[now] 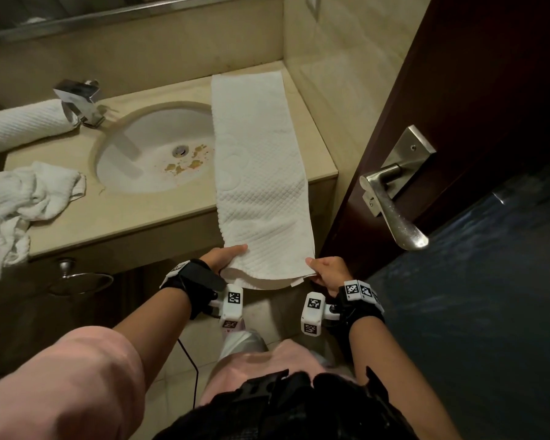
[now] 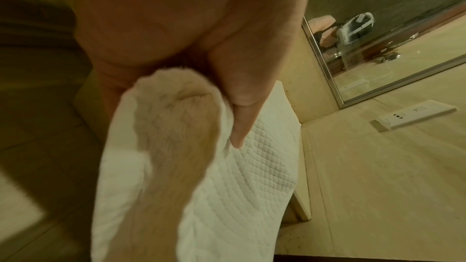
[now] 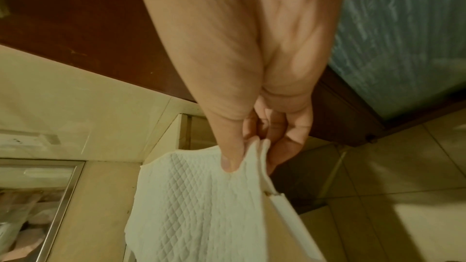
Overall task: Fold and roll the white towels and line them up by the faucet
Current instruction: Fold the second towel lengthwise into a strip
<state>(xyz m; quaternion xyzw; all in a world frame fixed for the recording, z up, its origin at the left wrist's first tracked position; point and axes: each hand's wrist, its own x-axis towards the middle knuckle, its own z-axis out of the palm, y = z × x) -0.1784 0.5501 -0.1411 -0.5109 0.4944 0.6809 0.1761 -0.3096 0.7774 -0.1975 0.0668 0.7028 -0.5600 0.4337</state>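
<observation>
A long white quilted towel (image 1: 261,173), folded into a strip, lies down the right side of the counter (image 1: 124,223) and hangs over its front edge. My left hand (image 1: 224,258) pinches the near left corner of the towel (image 2: 227,186), thumb on top. My right hand (image 1: 323,273) pinches the near right corner of the towel (image 3: 201,206), layers between thumb and fingers. A rolled white towel (image 1: 19,127) lies left of the faucet (image 1: 81,101). A crumpled white towel (image 1: 23,198) sits at the counter's left front.
The sink basin (image 1: 146,173) has yellowish stains near its drain (image 1: 180,150). A dark wooden door (image 1: 458,90) with a metal lever handle (image 1: 394,211) stands close on the right. A mirror (image 2: 378,57) and a wall socket (image 2: 413,118) are behind the counter.
</observation>
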